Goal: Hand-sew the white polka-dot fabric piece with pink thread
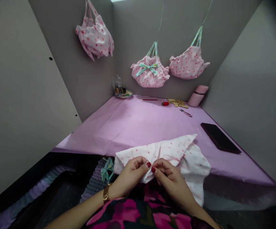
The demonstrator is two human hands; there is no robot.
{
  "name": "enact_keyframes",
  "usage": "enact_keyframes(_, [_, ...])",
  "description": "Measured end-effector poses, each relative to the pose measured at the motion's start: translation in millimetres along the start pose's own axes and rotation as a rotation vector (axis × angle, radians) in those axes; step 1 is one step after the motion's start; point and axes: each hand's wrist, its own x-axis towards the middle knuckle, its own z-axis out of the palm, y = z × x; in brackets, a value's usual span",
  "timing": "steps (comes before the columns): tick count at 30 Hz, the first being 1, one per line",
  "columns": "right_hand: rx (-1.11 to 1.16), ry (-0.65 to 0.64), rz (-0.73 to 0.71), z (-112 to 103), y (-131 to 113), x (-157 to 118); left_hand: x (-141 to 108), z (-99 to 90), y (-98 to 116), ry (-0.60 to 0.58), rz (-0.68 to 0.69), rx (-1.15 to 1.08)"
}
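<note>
A white fabric piece with pink dots (157,149) drapes over the table's front edge and hangs down on the right. My left hand (136,170) pinches a fold of it between thumb and forefinger. Close against it, my right hand (166,173) is closed on the same fold, fingertips almost touching those of the left. A loop of pink-red thread (173,159) lies on the fabric just beyond my right hand. Whether a needle is between the fingertips is too small to tell. A green ribbon bow (107,170) sits left of my left hand, below the table edge.
On the lilac-covered table (128,127) lie a dark phone (220,137), thread snips (185,113), a red thread spool (165,103) and a red pencil-like stick (149,100). A pink flask (198,96) and a small tray (125,94) stand at the back. Dotted fabric garments (150,76) hang above.
</note>
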Motion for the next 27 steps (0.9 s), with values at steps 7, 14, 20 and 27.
enact_keyframes(7, [-0.077, -0.103, -0.097, 3, -6, -1, 1, 0.2, 1, -0.03, 0.03, 0.032])
enact_keyframes(14, [-0.169, -0.047, -0.091, 1, -10, 2, 3, -1.3, 0, -0.004, 0.102, 0.248])
enact_keyframes(20, [0.004, 0.361, -0.336, -6, -15, 2, 3, -2.4, 0, 0.026, 0.104, 0.228])
enact_keyframes(27, [0.65, 0.491, -0.049, -58, -38, 6, 2, -0.3, 4, 0.124, 0.112, 0.036])
